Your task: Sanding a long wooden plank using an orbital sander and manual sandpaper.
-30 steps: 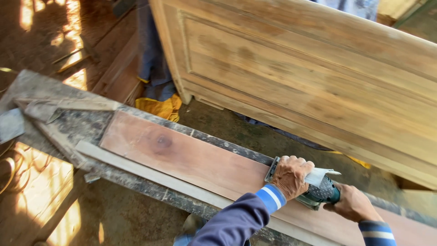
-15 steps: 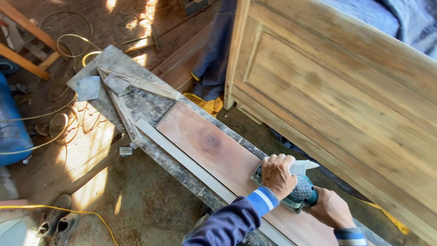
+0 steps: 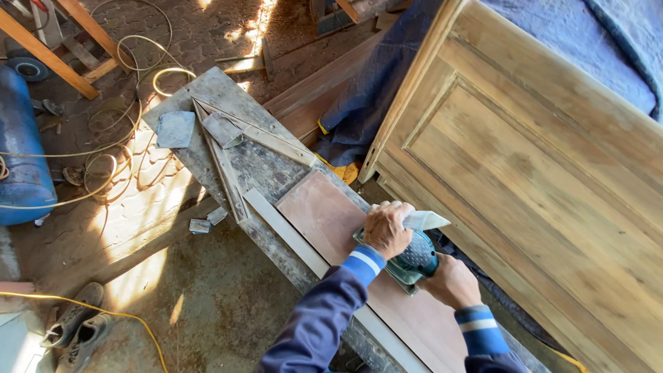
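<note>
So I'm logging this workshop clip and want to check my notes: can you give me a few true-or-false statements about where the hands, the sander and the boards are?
1. Both hands are on the green electric sander. True: the left hand presses on its front, the right hand has a grip on its rear.
2. The sander sits on the large panelled door. False: it rests on the reddish board on the workbench.
3. A pale wooden strip lies alongside the reddish board. True.
4. The blue cylinder tank stands on the workbench. False: it is on the floor, at the left edge of the view.
5. A pair of shoes lies on the floor. True.
</note>
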